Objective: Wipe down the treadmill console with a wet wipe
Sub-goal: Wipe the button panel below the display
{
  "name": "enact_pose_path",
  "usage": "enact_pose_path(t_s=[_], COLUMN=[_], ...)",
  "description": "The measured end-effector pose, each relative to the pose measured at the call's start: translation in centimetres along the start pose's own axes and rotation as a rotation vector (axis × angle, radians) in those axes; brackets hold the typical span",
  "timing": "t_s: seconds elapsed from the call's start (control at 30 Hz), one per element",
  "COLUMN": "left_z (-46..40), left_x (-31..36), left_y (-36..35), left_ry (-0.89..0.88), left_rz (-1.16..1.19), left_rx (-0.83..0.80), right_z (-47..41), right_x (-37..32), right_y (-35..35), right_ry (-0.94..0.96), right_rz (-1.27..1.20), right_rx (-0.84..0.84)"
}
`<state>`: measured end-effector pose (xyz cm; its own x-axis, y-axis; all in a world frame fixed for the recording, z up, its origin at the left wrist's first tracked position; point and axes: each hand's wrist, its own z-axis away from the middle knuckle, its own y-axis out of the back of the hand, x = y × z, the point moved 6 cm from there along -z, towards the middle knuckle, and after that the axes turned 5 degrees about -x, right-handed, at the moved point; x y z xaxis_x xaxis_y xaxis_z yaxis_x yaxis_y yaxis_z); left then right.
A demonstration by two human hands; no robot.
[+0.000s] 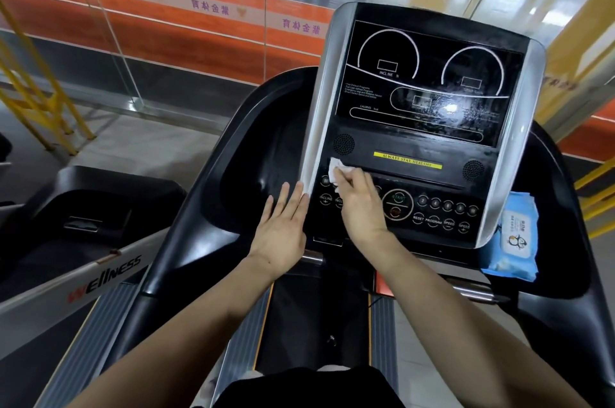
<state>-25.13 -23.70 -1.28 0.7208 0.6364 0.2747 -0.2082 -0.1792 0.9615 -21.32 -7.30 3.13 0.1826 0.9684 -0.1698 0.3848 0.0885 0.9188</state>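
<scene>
- Nearest: treadmill belt [293, 324] underfoot, two bare forearms reaching forward over it.
- Left hand [283, 234] spread wide and flat, holding nothing, fingertips touching the silver left edge of the treadmill console [412, 154].
- Right hand [361, 204] closed around a white wet wipe [335, 168], pressed onto the button panel at its upper left corner, just below the left speaker grille [343, 143].
- Round START button [397, 204] just right of that hand; RESET, PROGRAM and SPEED keys further right.
- Blue wipe pack [514, 237] lying in the right side tray, beside the console's silver right edge.
- Yellow strip [407, 160] reading ALWAYS STAY HEALTHY above the buttons.
- Dark display [429, 84] higher up, smeared and streaky on its lower right.
- Beyond: glass partition [186, 41], orange-banded wall, yellow railing [36, 98] at left.
</scene>
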Motion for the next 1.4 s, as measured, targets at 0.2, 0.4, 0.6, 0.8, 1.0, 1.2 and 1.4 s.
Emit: enact_pose_path(t_s=[0.2, 0.4, 0.6, 0.8, 1.0, 1.2, 1.4], left_z=[-0.6, -1.1, -1.6, -1.6, -1.9, -2.7, -2.8], left_x=[0.9, 0.1, 0.2, 0.0, 1.3, 2.1, 2.6], left_y=[0.5, 0.9, 0.7, 0.4, 0.2, 0.2, -0.5], left_ry=[-0.023, 0.027, 0.0, -0.012, -0.077, -0.088, -0.074], left_rz=[-0.021, -0.048, -0.061, -0.06, -0.072, -0.103, -0.109], left_rx=[0.034, 0.063, 0.041, 0.063, 0.095, 0.08, 0.113], right_z=[2.2, -2.4, 1.5, 1.8, -1.0, 5.3, 1.7], right_x=[5.0, -3.7, 4.0, 4.0, -1.1, 12.6, 4.4], right_y=[1.0, -1.1, 0.8, 1.2, 0.4, 3.5, 1.5], right_ry=[-0.153, -0.006, -0.164, -0.191, -0.1, -0.453, -0.279], right_rz=[0.001, -0.086, -0.04, 0.007, -0.043, -0.06, -0.058], right_rx=[0.036, -0.06, -0.016, 0.075, -0.042, 0.011, 0.011])
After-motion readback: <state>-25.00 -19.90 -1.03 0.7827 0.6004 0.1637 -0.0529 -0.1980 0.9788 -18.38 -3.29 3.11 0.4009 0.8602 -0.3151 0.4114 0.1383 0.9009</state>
